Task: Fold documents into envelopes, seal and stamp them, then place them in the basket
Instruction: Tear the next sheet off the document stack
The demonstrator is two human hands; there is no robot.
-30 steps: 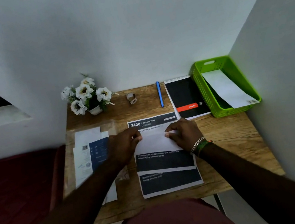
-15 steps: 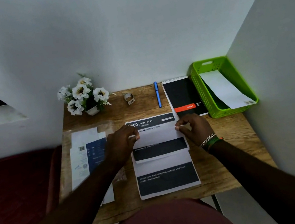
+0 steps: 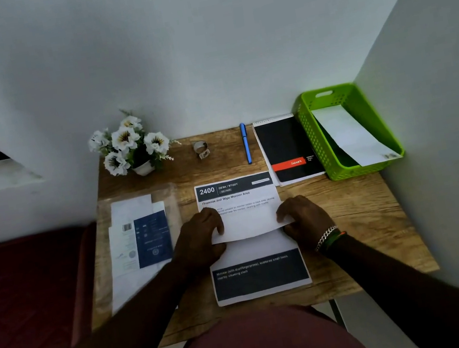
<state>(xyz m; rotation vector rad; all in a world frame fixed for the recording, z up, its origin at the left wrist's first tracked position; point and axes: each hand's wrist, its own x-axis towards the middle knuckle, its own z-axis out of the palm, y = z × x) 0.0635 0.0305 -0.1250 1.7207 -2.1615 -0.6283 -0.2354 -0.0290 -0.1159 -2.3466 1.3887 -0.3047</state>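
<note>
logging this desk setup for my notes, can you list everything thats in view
document: 1, white with dark blocks, desk centre, part-folded
envelopes pack: 1, clear wrap, white and navy, desk left
basket: 1, green, back right corner
envelope: 1, white, in basket
notepad: 1, black with red band, beside basket
pen: 1, blue, left of notepad
tape roll: 1, pale, back centre
flowers: 1 pot, white, back left
desk: 1, wood
left hand: holds fold's left edge
right hand: holds fold's right edge, bracelets on wrist

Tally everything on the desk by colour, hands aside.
White: 3, the document being folded, the envelope in the basket, the flowers.
Blue: 2, the pen, the booklet in the plastic sleeve.
Black: 1, the notepad.
Green: 1, the basket.
Silver: 1, the tape roll.
Total: 8.
</note>
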